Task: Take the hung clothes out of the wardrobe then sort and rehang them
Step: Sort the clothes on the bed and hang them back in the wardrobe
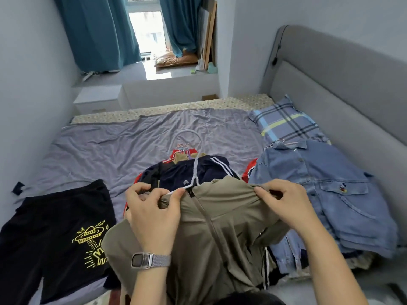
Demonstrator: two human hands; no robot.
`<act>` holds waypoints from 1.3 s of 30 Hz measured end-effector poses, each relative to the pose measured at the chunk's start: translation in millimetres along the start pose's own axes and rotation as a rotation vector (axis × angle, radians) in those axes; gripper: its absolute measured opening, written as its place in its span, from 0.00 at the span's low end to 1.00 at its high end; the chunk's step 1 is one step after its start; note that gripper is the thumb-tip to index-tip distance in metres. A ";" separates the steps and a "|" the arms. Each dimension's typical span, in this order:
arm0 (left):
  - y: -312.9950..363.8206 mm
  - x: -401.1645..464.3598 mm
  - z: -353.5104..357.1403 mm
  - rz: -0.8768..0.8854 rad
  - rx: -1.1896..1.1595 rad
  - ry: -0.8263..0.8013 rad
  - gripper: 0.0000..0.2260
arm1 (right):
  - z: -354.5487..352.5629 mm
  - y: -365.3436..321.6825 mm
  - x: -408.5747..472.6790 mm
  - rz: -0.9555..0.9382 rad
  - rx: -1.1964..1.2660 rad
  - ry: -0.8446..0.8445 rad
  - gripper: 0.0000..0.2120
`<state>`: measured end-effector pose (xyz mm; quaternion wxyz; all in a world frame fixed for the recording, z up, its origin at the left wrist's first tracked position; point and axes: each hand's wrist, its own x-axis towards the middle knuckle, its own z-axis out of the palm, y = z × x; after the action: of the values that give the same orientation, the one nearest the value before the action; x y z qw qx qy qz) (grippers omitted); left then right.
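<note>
Both the left hand [154, 208] and right hand [284, 201] pinch the khaki zip jacket [220, 227] at its shoulders, at six o'clock on the bed [110, 146]; it looks light, limp, best gripped there.

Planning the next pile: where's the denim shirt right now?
The denim shirt lies on the bed's right side, below the plaid pillow, beside the right hand.

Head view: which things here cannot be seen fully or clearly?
- Pile: lower garments are hidden under the khaki jacket and the hands (left, right).
- Hanger: its shoulders are inside the jacket.
- Black shirt: cut off by the left edge.
- Denim shirt: badge too small to read.
</note>
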<state>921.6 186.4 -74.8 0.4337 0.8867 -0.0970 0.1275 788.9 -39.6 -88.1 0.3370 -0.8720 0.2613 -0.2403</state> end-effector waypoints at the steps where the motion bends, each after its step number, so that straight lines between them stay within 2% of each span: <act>1: 1.1 0.1 0.6 -0.007 0.004 -0.006 0.15 | -7.2 -2.7 -3.4 0.019 0.020 -0.076 0.08; 4: 8.6 -0.7 4.1 -0.011 -0.022 -0.083 0.14 | -24.5 -4.0 -10.2 0.023 -0.066 -0.203 0.11; 7: 21.0 -5.1 11.3 0.012 -0.086 -0.133 0.14 | -34.1 -6.0 -18.5 0.058 -0.135 -0.153 0.09; 11: 42.2 -16.3 22.4 0.044 -0.092 -0.205 0.12 | -45.9 5.3 -25.8 0.046 -0.230 -0.100 0.19; 15: 69.5 -36.8 36.8 0.064 -0.069 -0.255 0.10 | -67.5 35.3 -32.5 0.045 -0.211 -0.049 0.07; 20: 113.0 -76.4 71.8 0.100 -0.075 -0.329 0.09 | -111.6 85.8 -48.8 0.067 -0.214 0.057 0.11; 24: 161.7 -122.0 110.4 0.138 -0.083 -0.403 0.11 | -172.0 132.6 -68.9 0.140 -0.249 0.040 0.07; 27: 200.8 -156.0 139.1 0.178 -0.106 -0.438 0.11 | -220.0 164.0 -78.3 0.195 -0.287 0.036 0.09; 29: 223.1 -173.7 154.6 0.196 -0.135 -0.445 0.11 | -245.5 178.5 -80.1 0.211 -0.332 0.079 0.12; 32: 246.1 -190.3 171.7 0.189 -0.206 -0.446 0.12 | -271.3 190.1 -75.4 0.194 -0.416 0.236 0.16; 35: 255.2 -192.2 179.4 0.219 -0.266 -0.449 0.10 | -286.0 195.2 -60.0 0.146 -0.385 0.333 0.13; 38: 251.5 -178.6 183.7 0.272 -0.303 -0.528 0.03 | -295.1 201.2 -33.4 0.071 -0.367 0.364 0.12; 39: 249.6 -173.0 184.8 0.296 -0.306 -0.548 0.05 | -297.5 204.4 -23.3 0.049 -0.368 0.374 0.11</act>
<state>713.2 -100.7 -51.8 0.4962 0.7891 -0.3554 -0.0697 534.3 -292.8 -44.1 0.1244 -0.8524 0.3795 -0.3374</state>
